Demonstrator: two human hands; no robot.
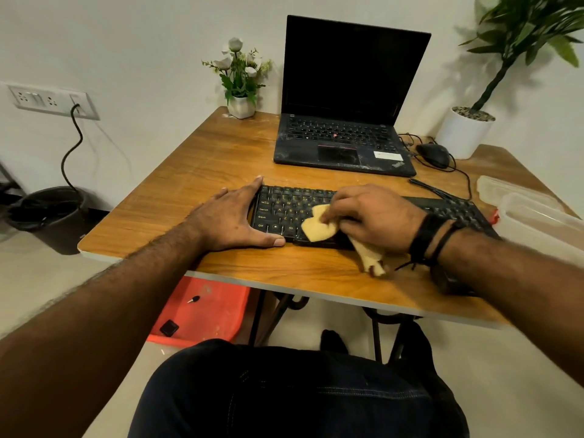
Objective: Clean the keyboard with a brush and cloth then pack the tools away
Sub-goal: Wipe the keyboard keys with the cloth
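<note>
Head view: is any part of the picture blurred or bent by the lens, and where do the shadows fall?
Head view: the wide lens bows the table edges and stretches the forearms near the bottom corners; the right hand and the cloth it holds on the keyboard look slightly soft; the leafy plant throws a soft shadow on the wall; the laptop screen is dark, without glare.

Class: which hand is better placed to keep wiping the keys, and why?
Right. The right hand already pinches the yellow cloth on the keyboard; the left hand lies flat, bracing its left end.
</note>
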